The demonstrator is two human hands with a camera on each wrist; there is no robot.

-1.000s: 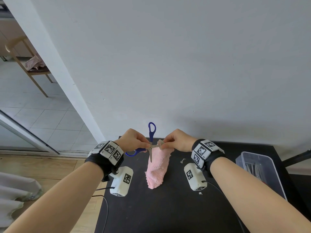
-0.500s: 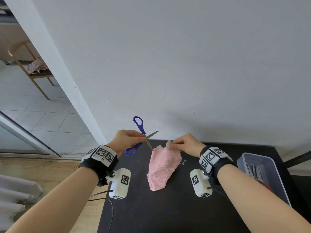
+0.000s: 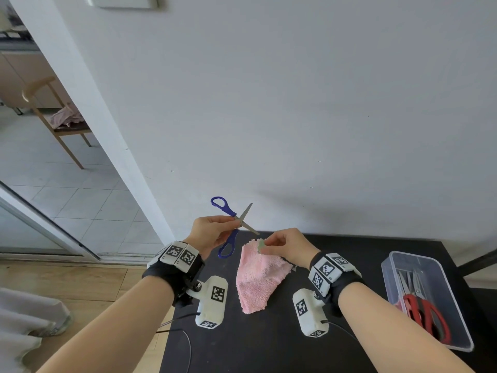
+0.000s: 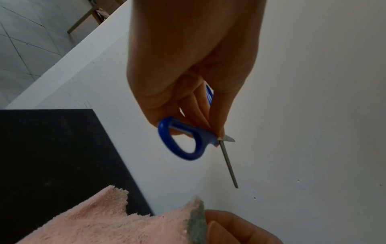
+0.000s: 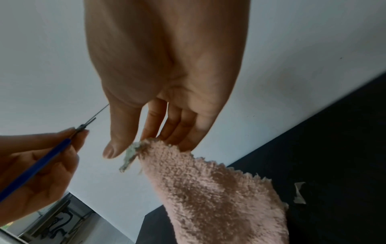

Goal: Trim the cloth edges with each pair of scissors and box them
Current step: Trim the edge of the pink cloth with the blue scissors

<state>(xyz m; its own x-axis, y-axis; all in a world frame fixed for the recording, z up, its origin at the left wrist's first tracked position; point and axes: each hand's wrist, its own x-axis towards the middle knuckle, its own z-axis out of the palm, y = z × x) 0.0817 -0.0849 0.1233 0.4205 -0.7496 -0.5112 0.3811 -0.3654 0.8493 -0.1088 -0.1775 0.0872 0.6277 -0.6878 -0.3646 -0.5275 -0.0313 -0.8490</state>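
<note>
Far to my left a wooden chair (image 3: 44, 109) stands on the tiled floor beyond the doorway, a pinkish garment (image 3: 66, 118) lying on its seat; nearer, my left hand (image 3: 212, 232) is raised above the back left corner of the black table (image 3: 269, 345), fingers and thumb curled and pinching the blue-handled scissors (image 3: 231, 224) close to the pivot; their blades stand apart in a cross, one pointing up toward the wall, the other down toward the cloth, neither touching it; just right of that, the pink cloth (image 3: 258, 281) lies on the table with its far corner lifted; my right hand (image 3: 287, 247) pinches that corner between thumb and fingertips, where a greyish-green edge strip (image 5: 130, 156) shows; a small pale scrap (image 5: 299, 192) lies on the table beside the cloth; well to the right, near the table's edge, sits a clear plastic box (image 3: 465, 343), holding red-handled scissors (image 3: 427, 313) and other metal blades I cannot make out clearly.
</note>
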